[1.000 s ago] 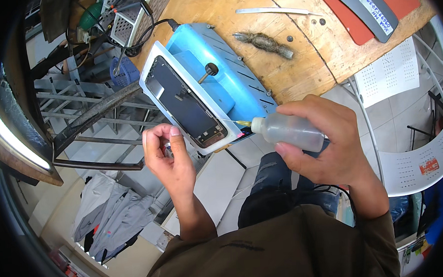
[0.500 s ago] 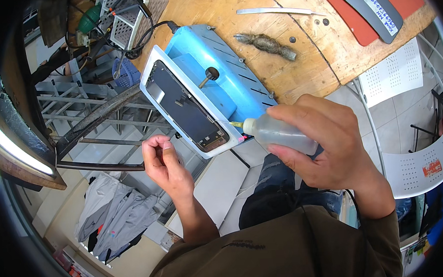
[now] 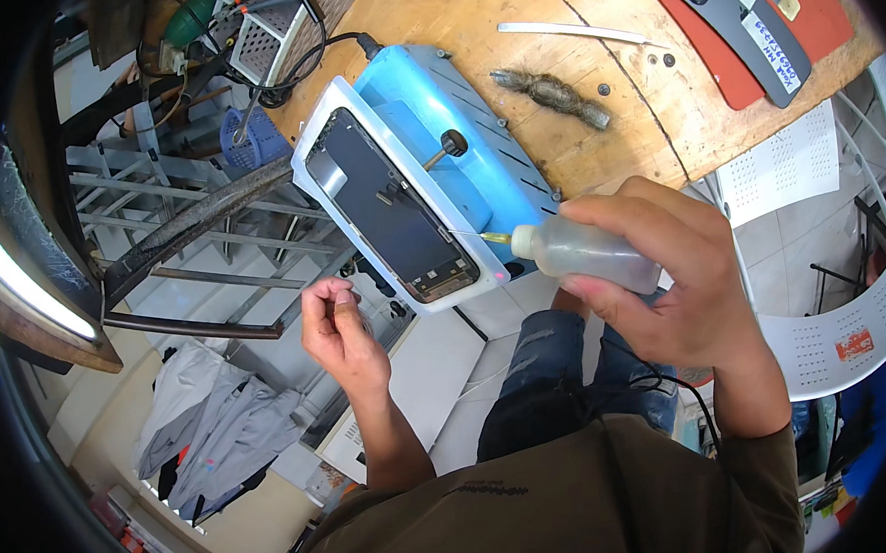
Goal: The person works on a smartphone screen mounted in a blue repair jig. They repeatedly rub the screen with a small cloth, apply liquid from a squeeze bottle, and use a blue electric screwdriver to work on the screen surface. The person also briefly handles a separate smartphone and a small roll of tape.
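Observation:
My right hand [image 3: 678, 264] is wrapped round a translucent squeeze bottle [image 3: 592, 254] with a thin needle tip. The needle points left and reaches the near long edge of a phone screen [image 3: 394, 199]. This dark screen lies in the white-rimmed top of a tilted blue machine [image 3: 501, 138], which has a black knob [image 3: 453, 143]. Left of the screen's lower end is my left hand [image 3: 346, 342], raised and apart from the machine. Its fingers are curled with the thumb against them; whatever they may hold is hidden.
The wooden table [image 3: 647, 161] bears a metal blade-like strip [image 3: 586, 34] and a wire-wrapped bundle [image 3: 554, 98]. At the far right, a grey phone back [image 3: 751, 30] lies on a red mat [image 3: 733, 81]. A black cable [image 3: 336, 44] runs to the machine. White perforated chairs [image 3: 847, 340] stand at the right.
The whole view has shifted slightly, so the machine and table things sit further right. The bottle stays in my right hand with its needle at the screen's edge. My left hand remains curled.

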